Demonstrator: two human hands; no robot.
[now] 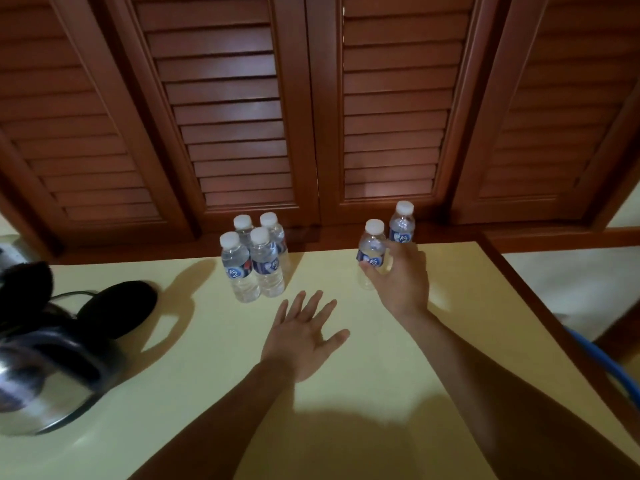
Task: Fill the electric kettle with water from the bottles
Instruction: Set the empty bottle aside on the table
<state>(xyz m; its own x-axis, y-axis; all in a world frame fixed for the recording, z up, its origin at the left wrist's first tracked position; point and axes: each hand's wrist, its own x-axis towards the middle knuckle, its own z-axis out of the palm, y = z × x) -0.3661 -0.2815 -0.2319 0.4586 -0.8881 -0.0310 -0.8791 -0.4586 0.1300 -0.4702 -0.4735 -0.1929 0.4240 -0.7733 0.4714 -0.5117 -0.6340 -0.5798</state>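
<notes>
Right hand reaches forward, fingers curled round capped water bottle; left hand flat above yellow table, fingers spread, holding nothing.

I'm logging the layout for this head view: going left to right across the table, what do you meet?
electric kettle → black round base → cluster of four bottles → open left hand → front bottle, gripped by the right hand → rear bottle → blue tube at the right edge.
</notes>
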